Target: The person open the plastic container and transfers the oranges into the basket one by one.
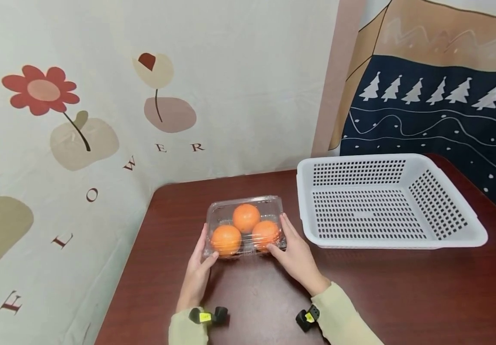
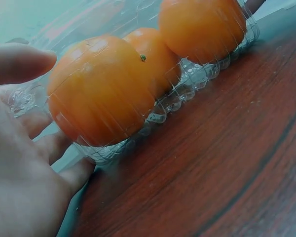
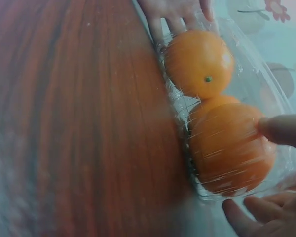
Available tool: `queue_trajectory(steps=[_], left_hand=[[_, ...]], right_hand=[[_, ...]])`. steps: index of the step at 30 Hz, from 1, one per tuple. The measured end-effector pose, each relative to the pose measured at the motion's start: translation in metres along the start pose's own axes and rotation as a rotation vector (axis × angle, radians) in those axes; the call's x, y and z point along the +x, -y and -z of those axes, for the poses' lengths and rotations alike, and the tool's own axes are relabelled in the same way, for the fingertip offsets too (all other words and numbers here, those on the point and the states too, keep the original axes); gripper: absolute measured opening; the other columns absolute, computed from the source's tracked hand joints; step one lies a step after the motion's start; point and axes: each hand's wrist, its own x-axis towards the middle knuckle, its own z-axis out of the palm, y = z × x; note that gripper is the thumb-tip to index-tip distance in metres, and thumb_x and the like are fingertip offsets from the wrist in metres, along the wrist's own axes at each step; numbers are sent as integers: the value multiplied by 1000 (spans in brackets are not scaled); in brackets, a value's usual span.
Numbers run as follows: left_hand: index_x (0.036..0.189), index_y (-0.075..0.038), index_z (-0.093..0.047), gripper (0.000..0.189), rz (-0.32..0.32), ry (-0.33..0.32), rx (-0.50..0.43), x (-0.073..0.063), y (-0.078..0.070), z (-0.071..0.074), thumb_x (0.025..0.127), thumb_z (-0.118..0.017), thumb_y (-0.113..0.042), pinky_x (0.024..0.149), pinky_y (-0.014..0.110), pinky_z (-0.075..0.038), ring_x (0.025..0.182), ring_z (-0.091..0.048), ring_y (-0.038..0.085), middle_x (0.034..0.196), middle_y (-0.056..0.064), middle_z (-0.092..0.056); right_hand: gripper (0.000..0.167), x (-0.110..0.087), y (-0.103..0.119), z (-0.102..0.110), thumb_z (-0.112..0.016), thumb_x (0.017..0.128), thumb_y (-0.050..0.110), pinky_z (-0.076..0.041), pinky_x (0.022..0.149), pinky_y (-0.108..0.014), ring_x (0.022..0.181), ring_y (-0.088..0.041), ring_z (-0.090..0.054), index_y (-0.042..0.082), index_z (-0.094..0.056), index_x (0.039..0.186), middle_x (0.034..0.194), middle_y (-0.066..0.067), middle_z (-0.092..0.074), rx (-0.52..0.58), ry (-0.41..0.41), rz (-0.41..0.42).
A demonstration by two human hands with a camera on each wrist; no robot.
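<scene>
A clear plastic clamshell box (image 1: 224,211) holds three oranges, one at the back (image 1: 246,218), one at front left (image 1: 226,240) and one at front right (image 1: 267,234). Its lid looks closed. My left hand (image 1: 197,274) grips the left end, thumb near the front corner and fingers along the side. On the opposite end, my right hand (image 1: 298,258) holds the box with its thumb over the front right orange. Both wrist views show the box low over the tabletop; whether its whole base touches the wood I cannot tell.
To the right of the box stands a white perforated plastic basket (image 1: 381,243) on the dark red-brown table (image 1: 248,306). Behind the table hangs a pale cloth (image 1: 248,96) printed with flowers and letters. A dark cloth with white trees (image 1: 429,124) hangs at the right.
</scene>
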Motion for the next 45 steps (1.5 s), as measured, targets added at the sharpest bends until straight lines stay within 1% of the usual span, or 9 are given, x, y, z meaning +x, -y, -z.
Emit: queue_trajectory(steps=[4, 7, 9, 11, 16, 25, 34, 41, 45], left_hand=[[144, -15, -17, 67, -15, 13, -53, 0, 0, 2, 88, -50, -1, 101, 13, -19, 135, -7, 13, 149, -3, -11], [144, -13, -15, 67, -24, 28, -100, -1, 1, 4, 87, -48, 2, 101, 15, -21, 135, -5, 16, 149, -1, -10], [144, -12, -15, 67, -21, 35, -109, -2, 1, 4, 87, -48, 3, 101, 15, -21, 135, -5, 16, 149, -1, -9], [144, -13, -15, 68, -19, 40, -114, -2, 1, 4, 87, -48, 3, 101, 15, -22, 135, -5, 16, 149, -1, -8], [144, -14, -15, 69, -14, 40, -124, -2, 2, 2, 87, -50, 2, 101, 16, -23, 135, -5, 15, 149, -3, -8], [144, -16, -13, 71, -23, 49, -140, -1, 3, 1, 87, -51, -1, 101, 17, -23, 135, -3, 18, 149, -3, -6], [144, -20, -14, 70, 5, 29, -64, 1, 2, -3, 88, -52, -3, 99, 15, -26, 135, -8, 17, 149, -4, -9], [144, -19, -16, 66, 9, 20, -44, 2, 1, -4, 89, -51, -5, 99, 15, -26, 135, -6, 14, 148, -5, -11], [144, -18, -17, 66, 17, 11, -72, 0, 2, -3, 89, -51, -4, 99, 16, -27, 135, -6, 13, 148, -6, -11]], right_hand=[[79, -1, 6, 1, -68, 77, 30, -43, 88, -40, 116, -24, -45, 5, -27, 140, 144, -9, -27, -85, -20, 31], [76, -3, 10, 2, -67, 75, 25, -49, 64, -33, 78, -22, -61, 3, -30, 138, 141, -11, -32, -162, -42, 50], [74, -5, 13, 2, -64, 73, 21, -45, 52, -27, 55, -17, -54, 0, -33, 136, 139, -12, -35, -203, -61, 58], [72, -6, 15, 3, -62, 70, 17, -41, 47, -26, 49, -16, -48, -2, -36, 134, 136, -14, -38, -230, -87, 72], [74, -7, 16, 3, -61, 65, 15, -46, 56, -32, 67, -20, -56, -3, -38, 132, 133, -15, -43, -268, -126, 93], [73, -3, 18, 3, -60, 64, 14, -48, 57, -34, 84, -24, -60, -6, -37, 131, 130, -18, -45, -359, -135, 114], [67, -3, 22, 4, -56, 66, 15, -43, 42, -31, 58, -22, -59, -8, -41, 127, 123, -20, -50, -495, -188, 162], [55, -2, 23, 10, -58, 70, 10, -32, 31, -28, 34, -16, -39, -2, -47, 122, 97, -9, -62, -506, -250, 164], [55, -4, 21, 9, -57, 71, 11, -32, 32, -27, 35, -16, -41, 0, -46, 124, 109, -9, -60, -474, -232, 146]])
